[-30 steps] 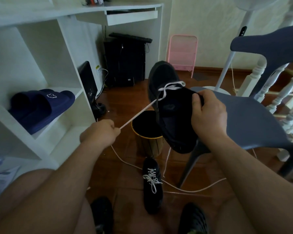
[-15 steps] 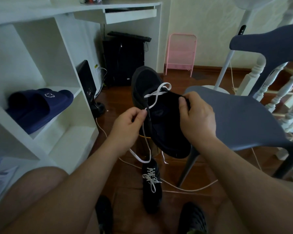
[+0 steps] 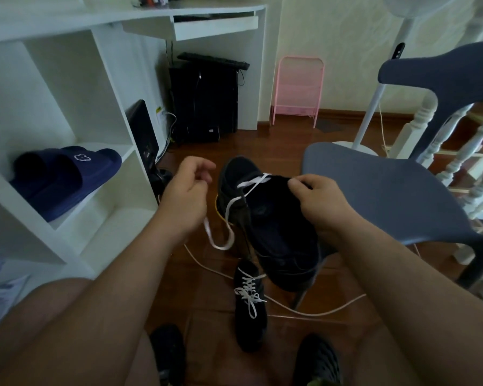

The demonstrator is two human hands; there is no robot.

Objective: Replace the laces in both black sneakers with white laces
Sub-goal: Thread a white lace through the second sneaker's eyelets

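While the right hand is gripping a black sneaker, the left hand is hovering beside it.
Left fingers are curling loosely around the slack white lace; whether they are touching it cannot be told.

No words or numbers can be read; at nine o'clock the navy slipper bears only a small white outlined emblem, without letters.

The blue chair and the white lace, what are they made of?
The blue chair looks like moulded plastic: one smooth, matte, curved piece, no seams. The white lace looks like flat woven fabric, since it hangs limp and loops like a ribbon from the held sneaker. The weave is too small to see.
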